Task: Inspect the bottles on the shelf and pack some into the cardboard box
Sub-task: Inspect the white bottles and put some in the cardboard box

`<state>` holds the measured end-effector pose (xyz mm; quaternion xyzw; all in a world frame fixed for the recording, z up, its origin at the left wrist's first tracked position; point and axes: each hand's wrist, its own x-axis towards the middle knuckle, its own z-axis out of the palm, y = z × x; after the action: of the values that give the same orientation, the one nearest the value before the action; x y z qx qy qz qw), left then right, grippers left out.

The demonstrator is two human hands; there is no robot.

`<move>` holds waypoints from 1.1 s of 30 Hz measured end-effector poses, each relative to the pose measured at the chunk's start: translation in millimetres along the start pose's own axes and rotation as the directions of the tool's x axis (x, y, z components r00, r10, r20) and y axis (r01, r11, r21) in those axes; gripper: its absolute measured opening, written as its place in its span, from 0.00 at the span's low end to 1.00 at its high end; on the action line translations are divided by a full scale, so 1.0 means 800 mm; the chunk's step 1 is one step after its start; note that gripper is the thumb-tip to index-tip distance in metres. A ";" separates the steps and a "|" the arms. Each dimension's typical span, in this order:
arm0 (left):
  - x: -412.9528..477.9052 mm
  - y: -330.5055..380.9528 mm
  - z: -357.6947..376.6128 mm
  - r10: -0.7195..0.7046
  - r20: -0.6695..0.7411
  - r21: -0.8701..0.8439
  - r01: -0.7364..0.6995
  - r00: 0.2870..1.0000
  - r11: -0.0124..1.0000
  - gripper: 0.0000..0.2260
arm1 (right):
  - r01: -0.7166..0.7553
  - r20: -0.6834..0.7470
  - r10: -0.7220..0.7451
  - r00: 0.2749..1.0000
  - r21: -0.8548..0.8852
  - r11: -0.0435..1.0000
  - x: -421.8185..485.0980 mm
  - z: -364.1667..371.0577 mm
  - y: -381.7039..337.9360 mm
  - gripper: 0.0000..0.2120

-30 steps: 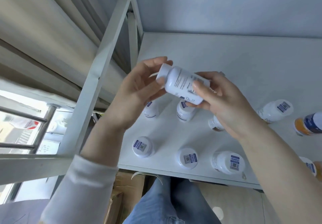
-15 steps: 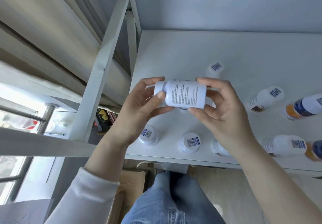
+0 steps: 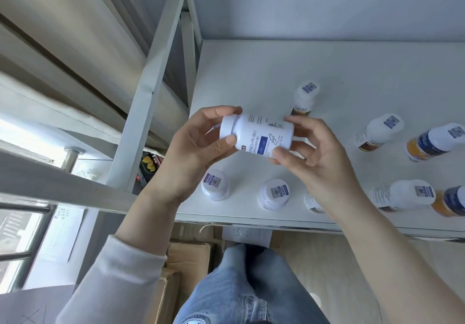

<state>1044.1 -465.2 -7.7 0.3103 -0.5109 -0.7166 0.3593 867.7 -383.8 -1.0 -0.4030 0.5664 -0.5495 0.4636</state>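
Note:
I hold a white bottle [image 3: 259, 133] with a blue label sideways above the white shelf [image 3: 264, 72], its cap pointing left. My left hand [image 3: 191, 152] grips the cap end. My right hand [image 3: 317, 157] grips the base end. Several more bottles stand on the shelf: two white-capped ones [image 3: 215, 184] [image 3: 274, 194] near the front edge, one [image 3: 304, 97] behind the held bottle, and white and orange-blue ones [image 3: 380, 132] [image 3: 435, 142] to the right. A cardboard box [image 3: 186, 258] sits on the floor below the shelf, by my legs.
White metal shelf uprights [image 3: 151, 77] and a cross beam [image 3: 50, 185] run along the left. A window with railings [image 3: 22, 235] lies at the far left. Further bottles [image 3: 402, 195] [image 3: 450, 201] stand at the shelf's right front. A paper note [image 3: 247, 235] hangs under the shelf edge.
Both hands have turned the bottle about its long axis, so the blue front label faces me instead of the fine print. The view has shifted, showing more bottles at the right.

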 end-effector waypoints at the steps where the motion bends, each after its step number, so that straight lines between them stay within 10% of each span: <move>1: 0.000 0.000 0.000 -0.003 -0.010 -0.018 0.002 1.000 1.000 0.15 | -0.018 0.002 0.018 1.000 -0.005 1.000 0.001 -0.001 0.000 0.21; 12: 0.024 0.014 0.001 -0.067 -0.106 0.032 0.071 0.992 0.997 0.16 | -0.201 -0.101 0.209 0.973 0.082 0.976 0.011 0.026 -0.018 0.26; 16: 0.033 0.007 0.012 -0.263 -0.089 -0.014 0.263 0.961 0.965 0.30 | -0.037 -0.332 -0.120 0.936 -0.431 0.901 0.020 0.037 -0.021 0.25; 21: 0.038 -0.003 0.012 -0.440 -0.002 -0.354 0.411 0.898 0.840 0.41 | 0.170 -0.239 -0.445 0.863 -0.692 0.702 0.027 0.051 -0.017 0.28; 27: 0.041 0.007 0.000 -0.176 -0.163 -0.157 0.150 0.971 0.976 0.21 | 0.105 -0.200 -0.191 0.961 -0.375 0.921 0.019 0.040 -0.004 0.22; 33: 0.043 0.040 -0.005 0.087 -0.005 0.345 -0.080 0.996 0.935 0.15 | -0.032 -0.127 0.018 0.992 -0.112 0.993 0.020 0.035 0.012 0.23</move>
<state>1034.9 -502.4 18.7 0.3539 -0.6375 -0.5970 0.3346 891.4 -405.8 -11.3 -0.3863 0.6298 -0.5346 0.4102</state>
